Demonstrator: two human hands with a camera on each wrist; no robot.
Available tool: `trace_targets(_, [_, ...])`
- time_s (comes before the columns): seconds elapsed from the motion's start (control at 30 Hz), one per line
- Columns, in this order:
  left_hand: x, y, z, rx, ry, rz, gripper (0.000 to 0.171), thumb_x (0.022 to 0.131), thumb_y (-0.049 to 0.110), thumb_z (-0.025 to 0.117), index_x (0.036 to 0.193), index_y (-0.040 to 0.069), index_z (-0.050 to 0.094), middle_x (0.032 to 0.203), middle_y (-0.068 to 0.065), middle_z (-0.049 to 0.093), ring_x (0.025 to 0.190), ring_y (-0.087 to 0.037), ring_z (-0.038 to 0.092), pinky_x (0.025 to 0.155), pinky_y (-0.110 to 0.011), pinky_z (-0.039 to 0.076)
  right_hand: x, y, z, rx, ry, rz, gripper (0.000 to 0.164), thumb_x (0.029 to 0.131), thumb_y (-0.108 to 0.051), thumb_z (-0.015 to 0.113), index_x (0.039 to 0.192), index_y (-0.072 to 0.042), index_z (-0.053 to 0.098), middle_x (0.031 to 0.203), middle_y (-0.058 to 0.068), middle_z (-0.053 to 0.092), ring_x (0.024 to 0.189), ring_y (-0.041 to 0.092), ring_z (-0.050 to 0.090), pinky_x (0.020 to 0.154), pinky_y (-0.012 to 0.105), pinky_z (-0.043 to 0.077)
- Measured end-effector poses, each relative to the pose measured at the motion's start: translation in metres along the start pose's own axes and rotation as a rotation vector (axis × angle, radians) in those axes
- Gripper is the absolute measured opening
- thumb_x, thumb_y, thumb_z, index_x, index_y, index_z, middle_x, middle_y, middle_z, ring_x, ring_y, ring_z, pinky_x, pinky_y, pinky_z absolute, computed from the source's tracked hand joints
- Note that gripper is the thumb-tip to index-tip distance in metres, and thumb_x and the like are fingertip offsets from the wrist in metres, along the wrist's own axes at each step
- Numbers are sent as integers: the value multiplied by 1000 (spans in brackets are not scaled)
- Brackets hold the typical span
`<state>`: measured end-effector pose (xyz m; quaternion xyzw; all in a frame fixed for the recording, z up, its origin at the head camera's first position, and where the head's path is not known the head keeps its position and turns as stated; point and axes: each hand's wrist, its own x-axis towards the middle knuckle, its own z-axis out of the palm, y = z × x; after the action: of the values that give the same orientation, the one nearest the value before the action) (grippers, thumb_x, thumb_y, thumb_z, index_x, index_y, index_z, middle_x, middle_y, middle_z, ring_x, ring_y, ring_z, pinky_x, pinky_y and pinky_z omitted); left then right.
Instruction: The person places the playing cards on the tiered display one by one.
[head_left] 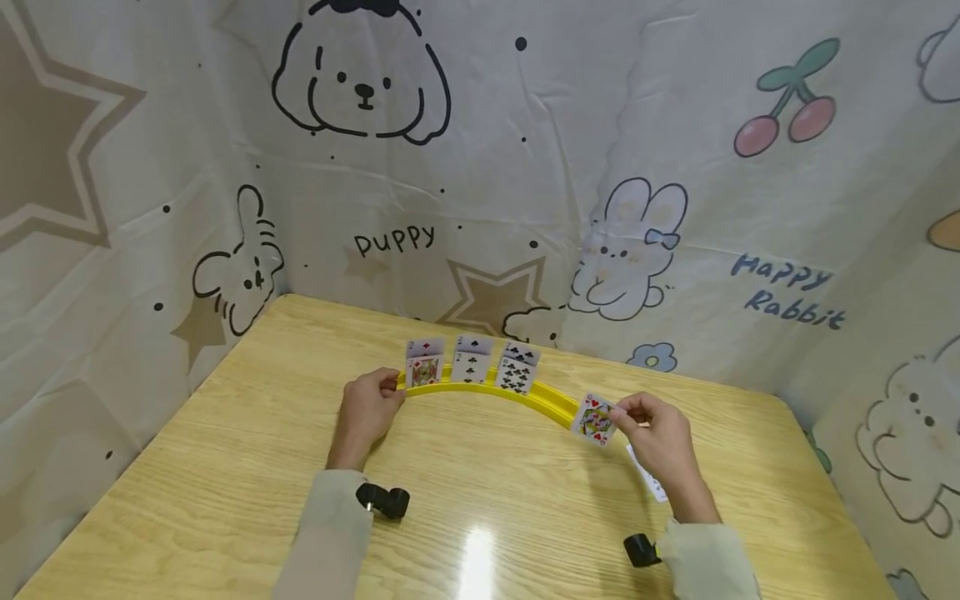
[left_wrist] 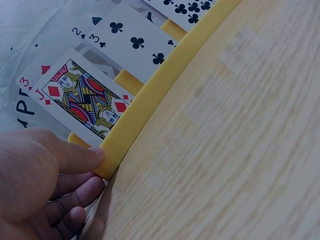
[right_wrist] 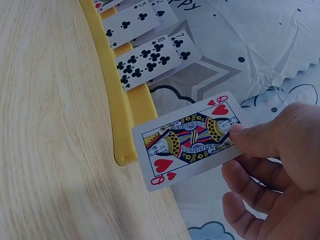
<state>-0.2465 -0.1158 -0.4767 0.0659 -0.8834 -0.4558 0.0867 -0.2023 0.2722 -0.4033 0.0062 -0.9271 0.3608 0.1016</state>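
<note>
A curved yellow card holder [head_left: 551, 403] stands on the table, with playing cards upright in it in two rows. In front are the jack of diamonds [left_wrist: 82, 97], three of clubs [right_wrist: 131, 24] and ten of clubs [right_wrist: 148, 62]; other cards stand partly hidden behind them. My left hand [head_left: 371, 408] pinches the holder's left end, thumb on its front face. Between the thumb and fingers of my right hand [head_left: 663, 433] is the queen of hearts [right_wrist: 192, 140], face toward me. This card is at the holder's right end; whether it touches the slot I cannot tell.
Another card [head_left: 647, 473] lies on the wooden table [head_left: 480, 475], partly hidden by my right hand. A printed cloth [head_left: 480, 192] hangs behind the table and on both sides.
</note>
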Motion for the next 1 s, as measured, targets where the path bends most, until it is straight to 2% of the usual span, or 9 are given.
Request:
trace_targets(0.2, [1, 1, 0, -5, -10, -13, 33, 92, 9, 73, 123, 0, 68, 106, -14, 70, 94, -23, 66, 82, -38, 55, 4, -4, 6, 35, 24, 14, 15, 96, -17, 70, 96, -2, 68, 95, 11, 68, 92, 28, 62, 76, 39, 48])
trace_targets(0.47, [2, 4, -1, 3, -7, -3, 33, 92, 11, 72, 124, 1, 68, 106, -12, 70, 94, -22, 65, 82, -39, 55, 10, -7, 14, 57, 90, 5, 13, 94, -15, 72, 95, -2, 69, 94, 11, 68, 90, 24, 61, 74, 30, 51])
trace_targets(0.63, [1, 4, -1, -2, -14, -10, 33, 92, 11, 72, 123, 1, 68, 106, -13, 70, 94, -22, 66, 81, -39, 55, 15, -10, 17, 53, 95, -8, 13, 94, -15, 72, 94, -2, 69, 94, 11, 69, 90, 25, 62, 74, 30, 52])
trace_targets(1.0, [2, -1, 0, -11, -1, -8, 33, 91, 9, 73, 122, 0, 69, 104, -13, 70, 92, -22, 67, 80, -39, 55, 25, -16, 20, 80, 102, -25, 13, 95, -13, 71, 94, -1, 69, 96, 12, 69, 91, 24, 62, 70, 19, 49])
